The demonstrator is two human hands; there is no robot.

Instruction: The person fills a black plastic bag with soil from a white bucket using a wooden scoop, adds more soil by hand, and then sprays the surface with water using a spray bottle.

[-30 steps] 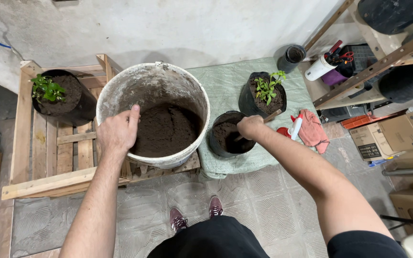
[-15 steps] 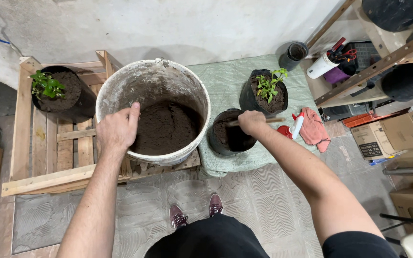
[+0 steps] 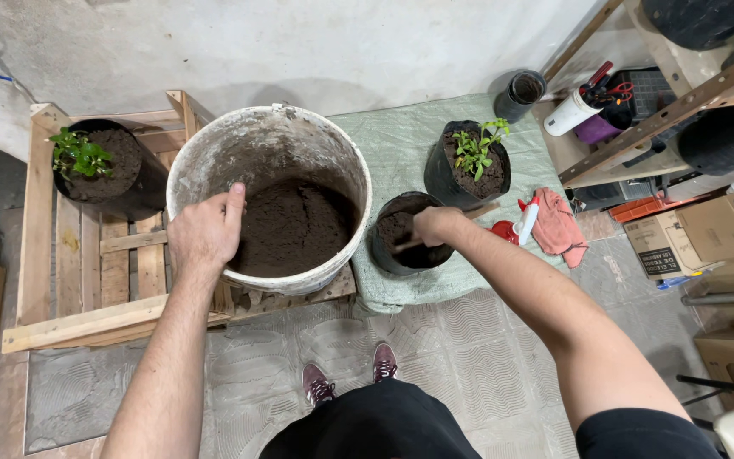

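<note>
Left hand [image 3: 206,234] grips the rim of the white bucket [image 3: 270,136], fingers curled over it; bucket roughly half full of soil. Right hand [image 3: 435,225], fingers closed around a wooden-handled tool, works in the black grow bag [image 3: 384,246], partly filled, no plant yet

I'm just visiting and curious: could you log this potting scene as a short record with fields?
left hand: grips rim of white bucket of soil
right hand: holds wooden-handled tool in small black grow bag
bucket support: wooden pallet
planted bags: one on pallet, one on green cloth
beside cloth: pink rag
</note>
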